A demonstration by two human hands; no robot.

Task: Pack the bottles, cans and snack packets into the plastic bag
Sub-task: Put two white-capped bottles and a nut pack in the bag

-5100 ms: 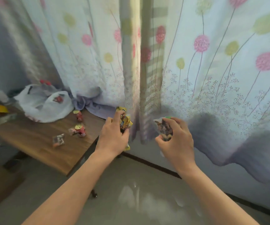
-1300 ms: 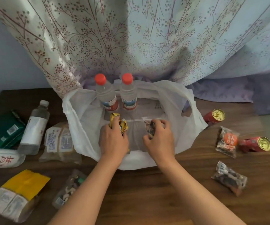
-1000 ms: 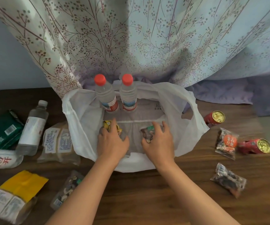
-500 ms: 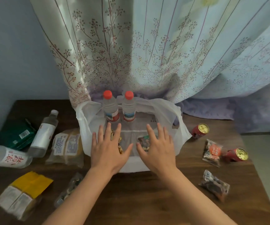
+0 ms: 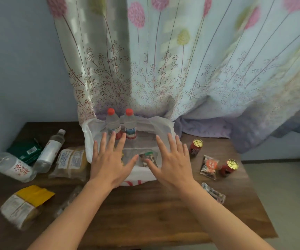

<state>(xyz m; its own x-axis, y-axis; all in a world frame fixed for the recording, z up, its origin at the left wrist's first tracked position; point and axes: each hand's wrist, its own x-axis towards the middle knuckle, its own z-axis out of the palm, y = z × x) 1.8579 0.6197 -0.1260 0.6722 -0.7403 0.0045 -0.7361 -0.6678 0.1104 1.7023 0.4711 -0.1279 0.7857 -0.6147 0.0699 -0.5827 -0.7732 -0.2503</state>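
A head-worn view looked down on a dark wooden desk [image 5: 145,213] set against a flowered curtain [image 5: 163,69]. At the centre sat a white plastic bag [image 5: 89,134], mouth open, with two red-capped bottles [image 5: 113,123] upright against its back wall and a dark snack packet [image 5: 148,157] lying on its floor. The left hand [image 5: 109,163] and the right hand [image 5: 172,163] hovered side by side over the bag's mouth, palms down, fingers straight and spread apart, holding nothing; whether they touched the bag could not be told. Unpacked goods lay on both sides. Left of the frame: a large bottle [image 5: 13,166] on its side, a white-capped bottle [image 5: 50,152] near it, a green packet [image 5: 25,151], pale packets [image 5: 69,161] just beside the bag, and a yellow-topped pack [image 5: 24,202] at lower left. On the right: one red can [image 5: 195,146], another red can [image 5: 229,167], a red-labelled packet [image 5: 209,166] between them, and a clear packet [image 5: 213,193] lower down. Much packing looked undone. The bag's thin walls could sag shut, or a careless reach could drag them and tip the upright bottles. The cans, seemingly on their sides near the desk's right edge, could roll off if nudged. Heavy bottles dropped in could crush the packets beneath.
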